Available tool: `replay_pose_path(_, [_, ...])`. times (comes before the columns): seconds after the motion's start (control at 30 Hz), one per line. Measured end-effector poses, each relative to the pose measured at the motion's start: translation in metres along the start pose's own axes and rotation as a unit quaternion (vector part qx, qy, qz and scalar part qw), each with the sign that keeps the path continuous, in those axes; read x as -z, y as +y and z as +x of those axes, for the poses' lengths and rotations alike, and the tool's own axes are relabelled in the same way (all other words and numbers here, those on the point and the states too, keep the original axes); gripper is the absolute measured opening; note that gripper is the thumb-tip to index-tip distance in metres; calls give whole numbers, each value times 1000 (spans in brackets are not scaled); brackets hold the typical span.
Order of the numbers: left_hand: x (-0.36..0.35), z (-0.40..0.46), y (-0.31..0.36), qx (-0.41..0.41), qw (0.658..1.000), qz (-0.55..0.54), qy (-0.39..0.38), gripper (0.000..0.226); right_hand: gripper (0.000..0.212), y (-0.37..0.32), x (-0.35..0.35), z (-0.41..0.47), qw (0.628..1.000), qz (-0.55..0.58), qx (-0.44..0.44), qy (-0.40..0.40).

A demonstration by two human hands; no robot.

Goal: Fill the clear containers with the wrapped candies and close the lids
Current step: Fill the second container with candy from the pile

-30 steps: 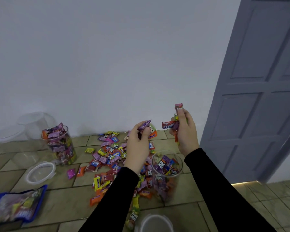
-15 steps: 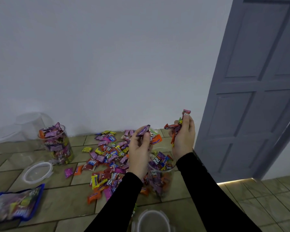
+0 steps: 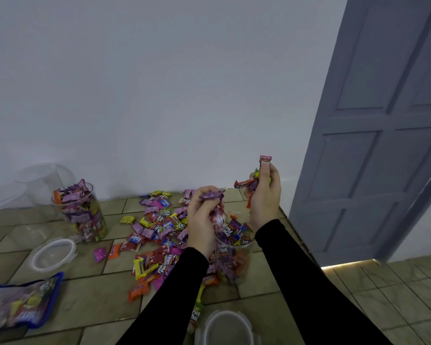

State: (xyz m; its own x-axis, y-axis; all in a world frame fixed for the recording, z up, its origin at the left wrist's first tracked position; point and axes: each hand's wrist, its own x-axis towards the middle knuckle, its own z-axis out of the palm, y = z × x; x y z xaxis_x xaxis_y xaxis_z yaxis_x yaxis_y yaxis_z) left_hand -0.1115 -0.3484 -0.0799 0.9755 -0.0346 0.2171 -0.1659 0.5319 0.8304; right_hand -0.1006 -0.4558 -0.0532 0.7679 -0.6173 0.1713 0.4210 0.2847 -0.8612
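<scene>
A clear container (image 3: 234,255), mostly full of wrapped candies, stands on the tiled floor between my forearms. My left hand (image 3: 204,220) hovers over its left rim, gripping purple candies (image 3: 212,195), and a blurred one drops from it toward the opening. My right hand (image 3: 265,197) is raised above the container's right side and holds a bunch of candies (image 3: 253,179), one pink wrapper sticking up. Loose candies (image 3: 157,232) lie scattered on the floor to the left. A second container (image 3: 81,215), heaped full and without a lid, stands further left.
One round clear lid (image 3: 54,253) lies beside the left container, another lid (image 3: 228,327) near the bottom edge. A blue candy bag (image 3: 23,305) lies at the lower left. Empty clear containers (image 3: 42,180) stand against the white wall. A grey door (image 3: 373,135) is on the right.
My left hand has lowered toward the container's opening and is letting candy fall in. My right hand has stayed raised with its bunch.
</scene>
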Motion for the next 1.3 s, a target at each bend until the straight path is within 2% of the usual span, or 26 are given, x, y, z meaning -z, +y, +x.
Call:
replay_pose_path(0.43, [4, -2, -5, -44, 994, 59, -82, 16, 16, 2, 0, 0, 1000, 0, -10, 3])
replay_pose_path(0.6, [4, -1, -6, -58, 992, 56, -97, 11, 16, 1, 0, 0, 1000, 3, -8, 0])
replay_pose_path(0.7, [3, -3, -9, -65, 994, 59, -68, 11, 16, 1, 0, 0, 1000, 4, -8, 3])
replay_pose_path(0.8, [9, -4, -23, -29, 995, 95, -31, 26, 15, 0, 0, 1, 1000, 23, -11, 0])
replay_pose_path(0.9, [12, -6, -32, 65, 988, 126, -56, 55, 15, -2, -1, 1, 999, 29, -18, -13])
replay_pose_path(0.97, [11, -6, -33, 96, 985, 130, -58, 66, 15, -3, -1, 2, 999, 23, -17, -29])
replay_pose_path(1.13, [10, -1, -33, 110, 986, 118, -37, 74, 14, -4, 5, 1, 995, 51, -38, -78])
replay_pose_path(1.3, [16, -7, -43, 118, 980, 148, -61, 73, 13, 4, 12, 0, 988, 62, -62, -127])
